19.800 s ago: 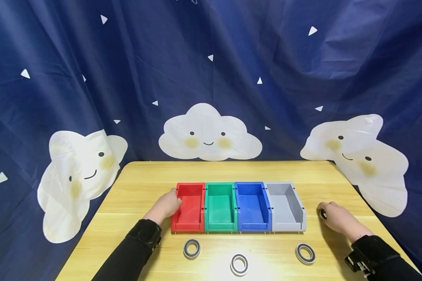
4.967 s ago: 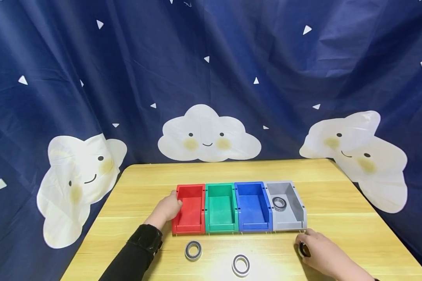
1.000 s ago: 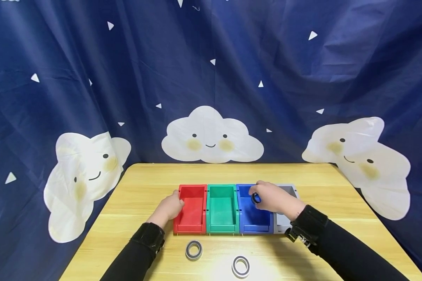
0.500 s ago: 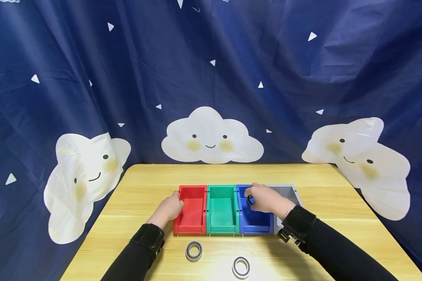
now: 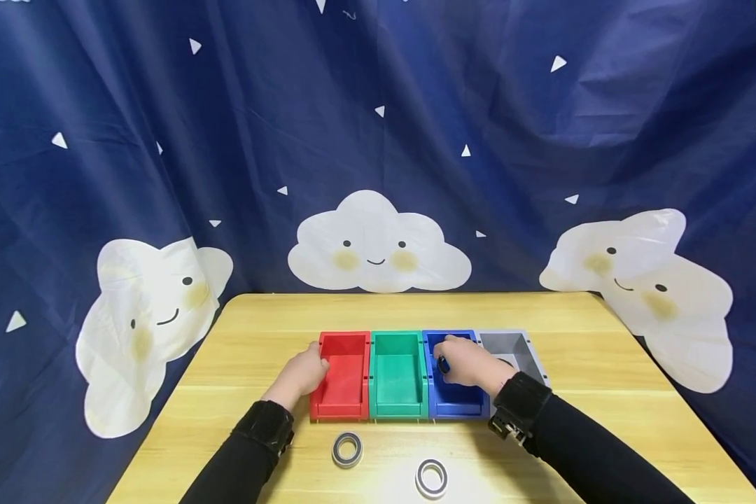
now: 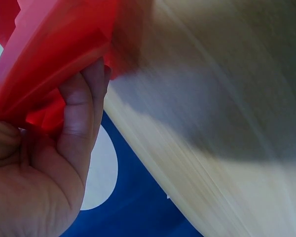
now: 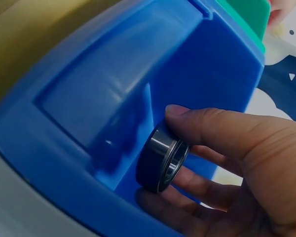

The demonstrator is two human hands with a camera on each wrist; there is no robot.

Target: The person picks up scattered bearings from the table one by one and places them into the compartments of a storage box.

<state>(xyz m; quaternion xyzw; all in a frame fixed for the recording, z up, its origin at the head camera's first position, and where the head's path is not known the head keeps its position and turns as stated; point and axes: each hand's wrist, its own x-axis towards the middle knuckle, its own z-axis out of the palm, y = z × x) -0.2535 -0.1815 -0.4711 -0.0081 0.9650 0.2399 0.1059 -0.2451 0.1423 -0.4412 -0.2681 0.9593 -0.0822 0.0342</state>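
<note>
My left hand grips the left side wall of the red bin; in the left wrist view the fingers curl around its red edge. Inside the blue bin, my right hand pinches a ball bearing between thumb and fingers, tilted on its edge close over the bin floor. The grey bin beside it holds another bearing, mostly hidden behind my right wrist. Two more bearings lie flat on the table, one left bearing and one middle bearing.
A green bin stands between the red and blue ones, all joined in one row. They sit on a light wooden table. A dark blue curtain with white clouds hangs behind the table's far edge.
Earlier a bearing came into the grey bin, and my right hand picked another off the table. In the last second it lowered that bearing into the blue bin. My left hand stayed put.
</note>
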